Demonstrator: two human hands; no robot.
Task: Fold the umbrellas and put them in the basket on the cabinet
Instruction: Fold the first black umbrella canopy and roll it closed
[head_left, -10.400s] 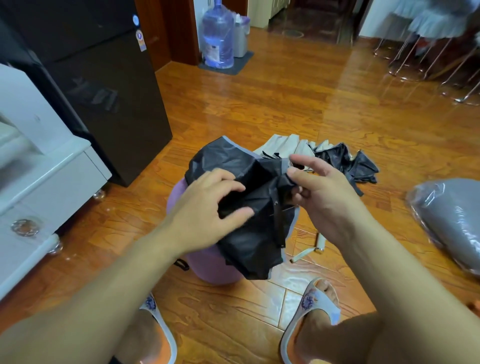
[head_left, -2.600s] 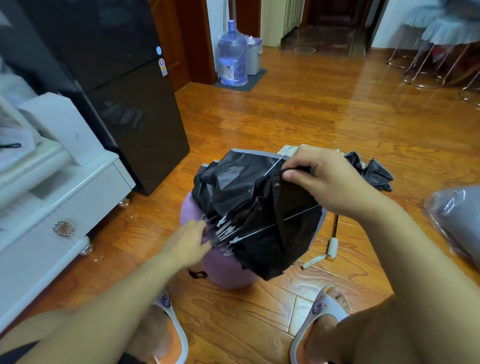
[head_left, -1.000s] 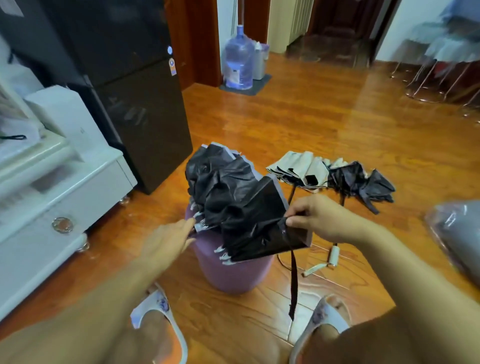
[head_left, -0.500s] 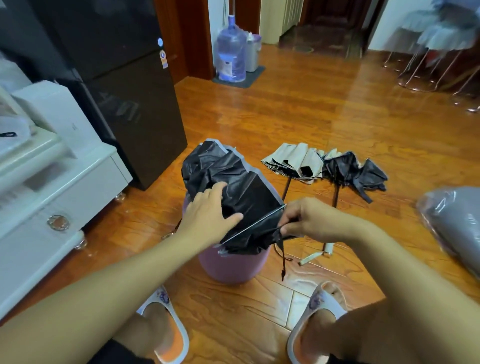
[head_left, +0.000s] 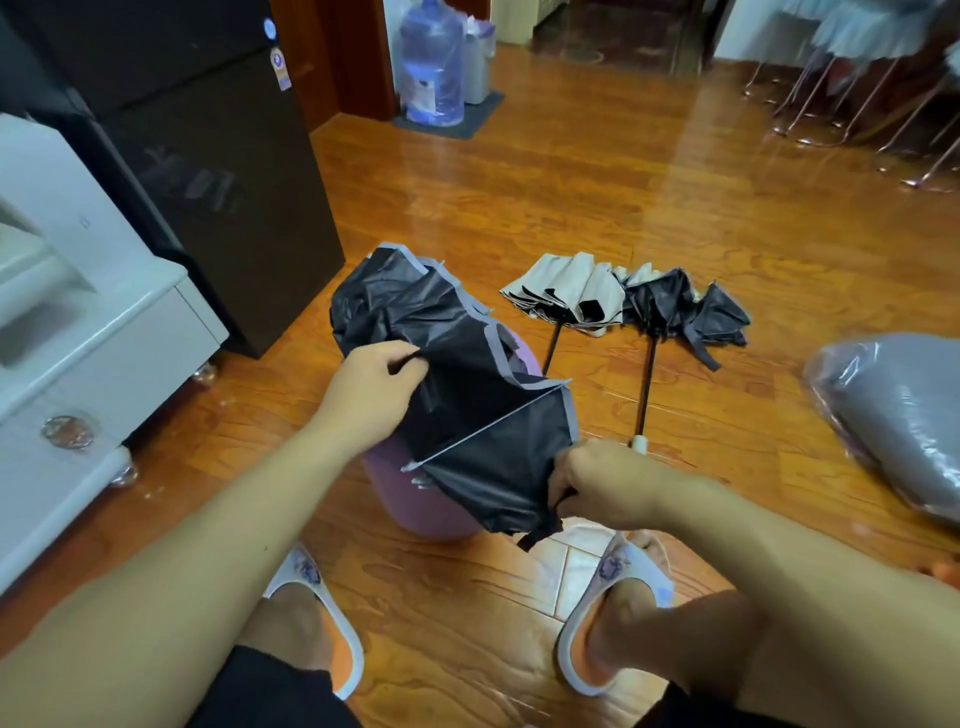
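I see the black umbrella (head_left: 467, 395) mid-frame – left hand (head_left: 371, 387) pinching its canopy, right hand (head_left: 597, 486) gripping the lower edge; 2 more umbrellas (head_left: 623, 306) on the floor (head_left: 571, 171) right of center.

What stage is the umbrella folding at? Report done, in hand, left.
Done: nothing visibly finished; no basket in view. In hand: the black umbrella, left hand and right hand pinching its canopy into pleats. Left: the beige umbrella and second dark umbrella lie collapsed but unwrapped on the floor.

umbrella (head_left: 483, 395): black, grey trim | stool (head_left: 415, 499): mauve | floor (head_left: 571, 197): orange wood
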